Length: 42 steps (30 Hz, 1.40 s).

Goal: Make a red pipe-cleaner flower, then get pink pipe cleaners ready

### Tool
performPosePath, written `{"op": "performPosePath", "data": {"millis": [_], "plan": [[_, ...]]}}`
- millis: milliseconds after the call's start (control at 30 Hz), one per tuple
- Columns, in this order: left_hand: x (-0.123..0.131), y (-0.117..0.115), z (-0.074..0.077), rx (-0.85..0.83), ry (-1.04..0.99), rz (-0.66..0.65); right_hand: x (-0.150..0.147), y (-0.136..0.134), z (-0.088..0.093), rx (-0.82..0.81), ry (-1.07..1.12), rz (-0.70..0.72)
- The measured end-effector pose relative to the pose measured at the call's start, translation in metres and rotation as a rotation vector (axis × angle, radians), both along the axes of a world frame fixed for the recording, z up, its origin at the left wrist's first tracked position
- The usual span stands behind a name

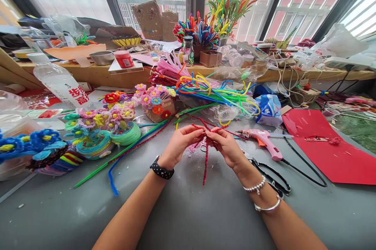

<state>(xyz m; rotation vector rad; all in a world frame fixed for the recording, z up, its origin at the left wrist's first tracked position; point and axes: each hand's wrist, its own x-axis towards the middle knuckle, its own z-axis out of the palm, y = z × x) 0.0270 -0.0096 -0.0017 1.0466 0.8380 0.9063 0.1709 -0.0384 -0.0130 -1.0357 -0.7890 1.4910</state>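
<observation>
Both my hands meet above the middle of the grey table, pinching red tinsel pipe cleaners [206, 164] that cross one another between the fingertips. One length hangs straight down toward me, while others stick out to the far left and right. My left hand [181, 144], with a dark dotted watch band on its wrist, is closed on the crossing point. My right hand [225, 146] grips it from the other side, a beaded bracelet and a bangle on that arm. The exact spot where the stems join is partly hidden by my fingers.
Green and blue pipe cleaners [96, 168] lie left of my hands, beside pipe-cleaner flower pots [125, 134]. A pink glue gun [266, 140], black-framed glasses [274, 177] and a red sheet [346, 156] lie to the right. Beyond is a pile of coloured pipe cleaners [211, 91]. A bottle [58, 81] stands left.
</observation>
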Motion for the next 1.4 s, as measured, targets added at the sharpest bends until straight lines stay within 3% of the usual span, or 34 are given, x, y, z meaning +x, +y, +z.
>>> {"op": "performPosePath", "data": {"millis": [200,600,667,767,867,933,1400], "plan": [[-0.017,0.007,0.012,0.158,0.109,-0.075,0.007,-0.003,0.003,0.077,-0.230,0.211],[-0.008,-0.001,0.016,0.173,0.247,-0.186,0.004,-0.009,0.011,0.134,-0.383,0.630],[-0.008,0.000,0.016,0.173,0.268,-0.166,0.005,-0.008,0.009,0.143,-0.388,0.611],[-0.009,0.001,0.015,0.142,0.249,-0.104,0.009,-0.005,0.007,0.112,-0.379,0.454],[-0.010,0.003,0.015,0.135,0.238,-0.161,0.013,-0.002,0.006,0.072,-0.341,0.254],[-0.011,0.003,0.015,0.142,0.244,-0.207,0.015,-0.001,0.007,0.061,-0.325,0.195],[-0.005,0.000,0.013,0.166,0.260,-0.105,0.013,-0.003,0.013,0.124,-0.340,0.189]]}}
